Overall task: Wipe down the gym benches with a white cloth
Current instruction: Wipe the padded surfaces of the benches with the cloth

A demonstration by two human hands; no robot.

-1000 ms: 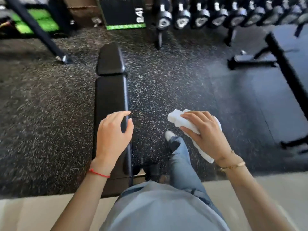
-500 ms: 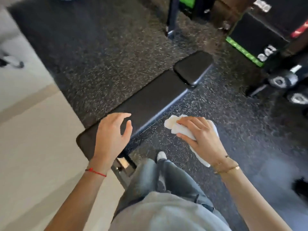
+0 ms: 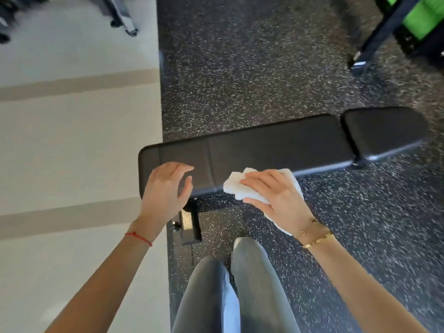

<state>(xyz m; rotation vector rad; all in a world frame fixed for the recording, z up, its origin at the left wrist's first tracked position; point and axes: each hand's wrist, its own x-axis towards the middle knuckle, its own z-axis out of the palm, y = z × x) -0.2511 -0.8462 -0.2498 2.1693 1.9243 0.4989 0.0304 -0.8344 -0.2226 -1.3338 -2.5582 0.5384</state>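
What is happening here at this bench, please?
A person stands beside a black bench on the speckled floor, about to wipe it. The right hand grips a white cloth at the near edge of the pad. The left hand is open, fingers relaxed, over the bench's left end; whether it touches the pad cannot be told. No wiped area can be told.

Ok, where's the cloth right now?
Head view, center-right: the cloth is held in the right hand at the bench pad's near edge.
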